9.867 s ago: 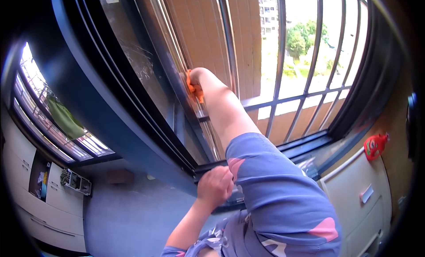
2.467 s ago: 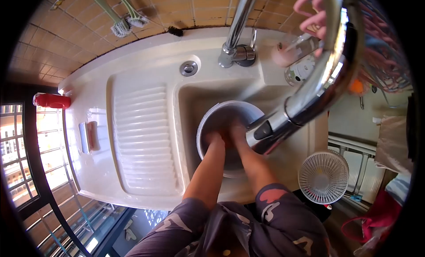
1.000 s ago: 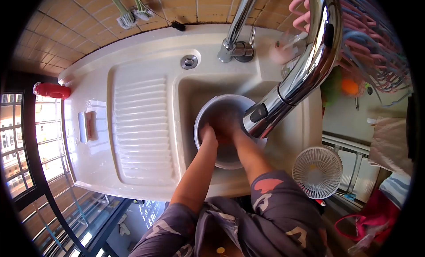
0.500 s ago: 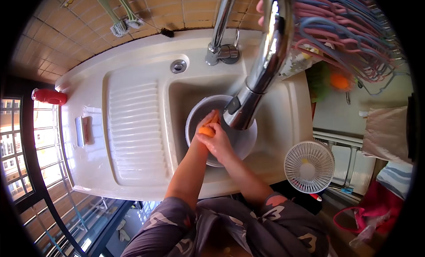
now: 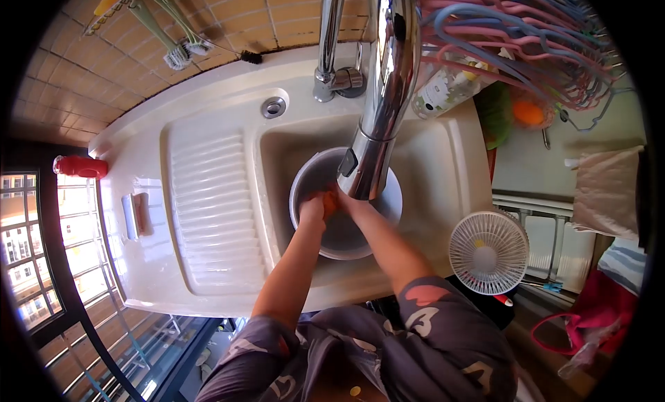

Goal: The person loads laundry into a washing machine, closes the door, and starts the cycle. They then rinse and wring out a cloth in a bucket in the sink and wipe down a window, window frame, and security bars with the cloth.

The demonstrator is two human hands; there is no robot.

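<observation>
A round grey basin (image 5: 388,225) stands in the sink, and both my hands are down inside it. A small orange item (image 5: 329,203) shows between them; its kind is not clear. My left hand (image 5: 312,209) is closed around the left side of this item, with its fingers partly in shadow. Close by on the right is my right hand (image 5: 348,199), next to the item, its fingers hidden by the tap's spray head. The chrome tap (image 5: 372,152) hangs over the basin, just above my right hand.
A ribbed drainboard (image 5: 211,208) spans the left. A soap bar or block (image 5: 137,215) and a red bottle (image 5: 82,167) are farther left. To the right stand a small fan (image 5: 489,251), a clear bottle (image 5: 440,91) and pink and blue hangers (image 5: 512,35). Brushes (image 5: 179,55) hang on the wall.
My hands have moved lower into the basin and slightly apart, from being clasped together around the orange item. The view has shifted, so the tap appears farther left.
</observation>
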